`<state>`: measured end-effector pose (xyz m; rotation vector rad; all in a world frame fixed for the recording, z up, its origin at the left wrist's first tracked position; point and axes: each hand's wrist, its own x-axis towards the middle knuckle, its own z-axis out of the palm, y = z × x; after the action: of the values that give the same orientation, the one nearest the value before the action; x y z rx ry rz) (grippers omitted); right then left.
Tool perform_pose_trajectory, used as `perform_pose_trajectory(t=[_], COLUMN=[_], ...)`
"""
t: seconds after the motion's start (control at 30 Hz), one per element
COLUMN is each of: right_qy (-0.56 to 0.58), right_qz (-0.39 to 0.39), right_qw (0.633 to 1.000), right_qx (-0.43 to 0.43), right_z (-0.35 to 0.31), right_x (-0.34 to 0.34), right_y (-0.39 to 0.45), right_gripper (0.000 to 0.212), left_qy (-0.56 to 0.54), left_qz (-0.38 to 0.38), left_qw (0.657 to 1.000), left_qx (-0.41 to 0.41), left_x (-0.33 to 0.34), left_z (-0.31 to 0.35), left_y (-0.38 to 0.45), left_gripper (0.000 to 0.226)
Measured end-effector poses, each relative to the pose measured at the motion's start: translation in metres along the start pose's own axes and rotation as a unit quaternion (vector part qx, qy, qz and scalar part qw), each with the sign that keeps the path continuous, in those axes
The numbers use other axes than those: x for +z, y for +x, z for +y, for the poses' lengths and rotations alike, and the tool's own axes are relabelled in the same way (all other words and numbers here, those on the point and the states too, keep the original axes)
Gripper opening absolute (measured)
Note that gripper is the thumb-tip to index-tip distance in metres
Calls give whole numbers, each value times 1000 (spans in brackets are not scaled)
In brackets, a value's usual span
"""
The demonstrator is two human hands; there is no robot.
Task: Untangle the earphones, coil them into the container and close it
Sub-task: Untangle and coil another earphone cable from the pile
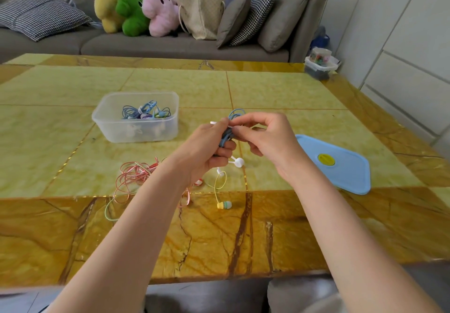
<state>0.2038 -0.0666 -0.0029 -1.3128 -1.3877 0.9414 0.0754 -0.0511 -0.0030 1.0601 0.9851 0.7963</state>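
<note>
The tub (pixel 135 117) stands open toward the table's (pixel 280 88) left, coiled cords inside, bare marble all round it; its blue lid (pixel 341 166) lies near the right edge. A pink tangle (pixel 136 178) sprawls at the near edge. A sofa (pixel 170 44) runs behind. Both arms reach mid-table: the left hand (pixel 207 149) grips a blue coil (pixel 229 132), the right hand (pixel 265 137) pinches it, perhaps by a white tie.

I'm seeing a glossy marble-look table (pixel 280 88), frosted see-through plastic container (pixel 136 131), smooth matt blue plastic lid (pixel 345 173), fuzzy plush toys (pixel 136 10)
</note>
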Motion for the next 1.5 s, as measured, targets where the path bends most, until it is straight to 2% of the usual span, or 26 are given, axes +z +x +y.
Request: perform_pose_trajectory(t=[0.2,0.33,0.47,0.6,0.8,0.93,1.03,1.17,1.3,1.4,1.5], right_qy=[-12,70,150,189,149,126,125,38,-1,-129,-264], right_qz=[14,7,-14,-54,-63,-88,-106,-132,-98,-47,-12], right_qw=[1000,997,987,972,978,977,975,983,991,990,961], right_qx=[-24,-12,53,128,135,145,148,125,88,19,-87], right_z=[3,1,5,9,9,9,8,7,7,7,4], right_x=[5,0,-5,-8,-16,-27,-32,-32,-34,-28,-14], right_y=[2,1,3,4,5,5,4,2,4,6,5], right_gripper=[8,12,10,10,21,23,14,9,14,18,18], left_qy=[-33,-52,-62,-45,59,146,205,293,281,295,302], left_qz=[8,30,42,-18,-147,-152,-155,-139,-87,-64,-25], left_qw=[999,997,993,995,987,977,966,946,955,952,952], left_qx=[-4,48,91,86,13,9,-8,-30,-36,-48,-54], left_x=[1,-1,-4,-3,-9,-9,-7,-3,-4,-3,1], left_z=[2,3,5,3,3,6,4,-3,-4,-6,-10], left_y=[1,3,5,4,-3,-7,-9,-5,0,4,8], left_gripper=[27,29,30,29,25,14,13,19,21,24,21])
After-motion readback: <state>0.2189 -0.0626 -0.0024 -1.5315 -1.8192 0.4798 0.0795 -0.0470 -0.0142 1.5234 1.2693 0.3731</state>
